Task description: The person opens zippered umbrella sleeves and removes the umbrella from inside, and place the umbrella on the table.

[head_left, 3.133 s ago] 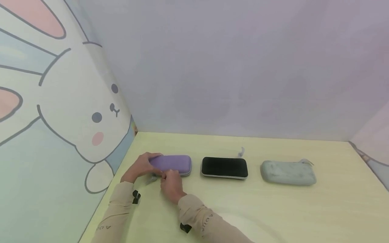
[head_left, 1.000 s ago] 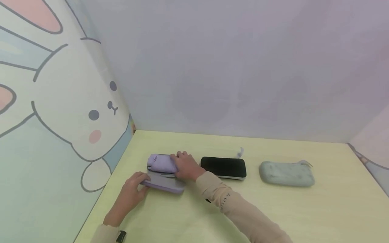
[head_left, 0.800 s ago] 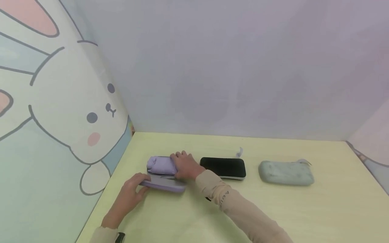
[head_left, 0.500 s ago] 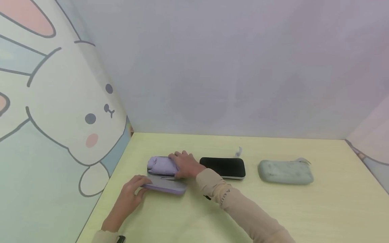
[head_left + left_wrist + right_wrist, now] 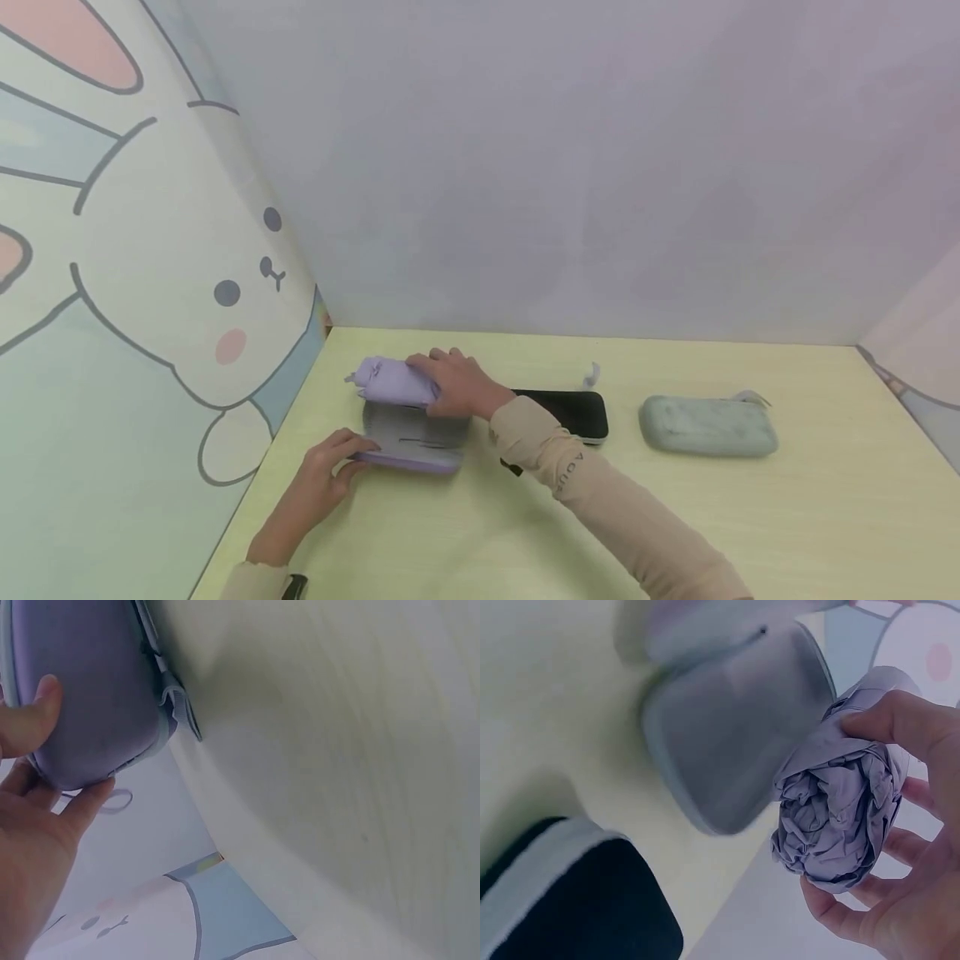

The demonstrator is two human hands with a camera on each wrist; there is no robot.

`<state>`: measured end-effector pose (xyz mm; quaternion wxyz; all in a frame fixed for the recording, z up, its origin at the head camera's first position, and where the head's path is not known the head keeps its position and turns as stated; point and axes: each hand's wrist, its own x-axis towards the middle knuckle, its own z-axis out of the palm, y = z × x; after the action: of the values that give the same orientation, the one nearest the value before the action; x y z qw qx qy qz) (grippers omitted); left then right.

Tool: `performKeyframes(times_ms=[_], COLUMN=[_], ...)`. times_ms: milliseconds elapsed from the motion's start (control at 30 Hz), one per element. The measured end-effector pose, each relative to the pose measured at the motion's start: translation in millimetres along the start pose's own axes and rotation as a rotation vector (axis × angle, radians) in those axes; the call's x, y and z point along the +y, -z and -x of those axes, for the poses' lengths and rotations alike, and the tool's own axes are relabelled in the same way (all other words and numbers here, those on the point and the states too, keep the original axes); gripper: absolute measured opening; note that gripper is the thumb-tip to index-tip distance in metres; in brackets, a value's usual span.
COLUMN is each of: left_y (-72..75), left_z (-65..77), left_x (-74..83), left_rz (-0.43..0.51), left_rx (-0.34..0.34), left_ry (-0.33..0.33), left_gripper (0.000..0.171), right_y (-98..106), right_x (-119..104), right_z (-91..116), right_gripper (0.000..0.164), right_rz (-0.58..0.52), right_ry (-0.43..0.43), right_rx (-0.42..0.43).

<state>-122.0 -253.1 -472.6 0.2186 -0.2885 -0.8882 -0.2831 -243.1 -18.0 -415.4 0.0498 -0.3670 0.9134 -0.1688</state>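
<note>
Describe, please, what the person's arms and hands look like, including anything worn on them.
The left hand and right hand wear no gloves. The right sleeve is long, beige and creased, with dark lettering near the cuff; only the end of the left sleeve shows, also beige. A small black piece shows by each cuff, too indistinct to identify.

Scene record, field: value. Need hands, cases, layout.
left_hand: left hand grips lid edge of purple case
right_hand: right hand holds rolled lilac bundle
bundle_position: above the case
purple_case_state: open, grey lining visible
purple_case_contents: none seen in visible part
black_case: black case on table, partly hidden by right arm
grey_pouch: grey pouch on table
row_left_to_right: purple case, black case, grey pouch
</note>
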Motion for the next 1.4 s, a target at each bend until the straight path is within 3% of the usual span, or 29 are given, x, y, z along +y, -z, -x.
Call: performKeyframes(times_ms=[133, 333, 700, 1033, 1167, 1300, 1400], left_y=[2.6, 7.1, 10.7, 8.0, 8.6, 11.4, 14.4], left_z=[-1.6, -2.7, 0.0, -4.3, -5.8, -5.8, -5.0], left_x=[-0.4, -1.5, -7.5, -7.0, -5.0, -5.3, -6.4], left_rz=[0.004, 0.021, 0.047, 0.071, 0.069, 0.044, 0.040], left_rx=[0.014, -0.007, -0.011, -0.044, -0.051, -0.046, -0.035], left_ry=[-0.036, -0.031, -0.050, -0.037, -0.027, -0.025, -0.022], left_gripper=[0.054, 0.055, 0.055, 0.053, 0.053, 0.053, 0.054], right_y=[6, 6, -7, -19, -22, -29, -42], right_x=[6, 16, 28, 31, 34, 36, 40], right_z=[-7, -18, -42, -44, -45, -49, -59], right_gripper=[0.073, 0.068, 0.064, 0.054, 0.052, 0.044, 0.039], right_rz=[-0.009, -0.008, 0.033, 0.023, -0.002, -0.029, -0.036], right_ry=[-0.014, -0.044, -0.084, -0.107, -0.155, -0.175, -0.143], right_rx=[0.012, 0.027, 0.040, 0.026, 0.012, 0.045, 0.080])
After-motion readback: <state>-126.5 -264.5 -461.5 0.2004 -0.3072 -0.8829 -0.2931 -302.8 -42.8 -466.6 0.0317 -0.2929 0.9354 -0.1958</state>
